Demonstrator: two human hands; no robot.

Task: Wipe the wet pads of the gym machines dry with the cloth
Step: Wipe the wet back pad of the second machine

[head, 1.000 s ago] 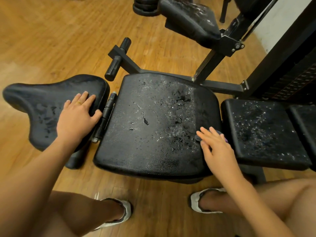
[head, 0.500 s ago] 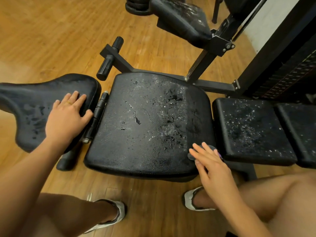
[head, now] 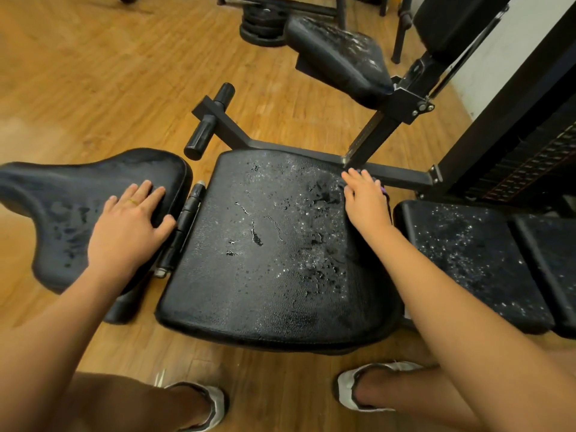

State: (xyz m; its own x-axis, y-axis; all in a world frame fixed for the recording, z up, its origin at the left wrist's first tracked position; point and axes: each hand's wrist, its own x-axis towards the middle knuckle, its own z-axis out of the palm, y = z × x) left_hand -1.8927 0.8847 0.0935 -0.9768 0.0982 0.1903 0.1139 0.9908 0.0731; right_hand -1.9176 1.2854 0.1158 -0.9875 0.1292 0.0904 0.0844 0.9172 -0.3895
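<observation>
A large black seat pad (head: 265,244) lies in the middle, dotted with water drops and streaks, thickest on its right half. My right hand (head: 366,199) presses flat on a dark cloth with a purple edge (head: 385,191) at the pad's far right corner; the cloth is almost wholly hidden under the hand. My left hand (head: 129,224) rests flat, fingers straight, on the curved black pad (head: 62,207) to the left, which shows wet patches.
Two wet black pads (head: 467,260) sit to the right, another wet pad (head: 339,54) is raised at the back. A black steel frame with a roller handle (head: 212,120) runs behind the seat. Weight plates (head: 261,26) lie on the wooden floor. My sandalled feet stand below.
My right hand with the cloth has slid from the near right edge of the seat pad up to its far right corner. My left hand has stayed on the left pad.
</observation>
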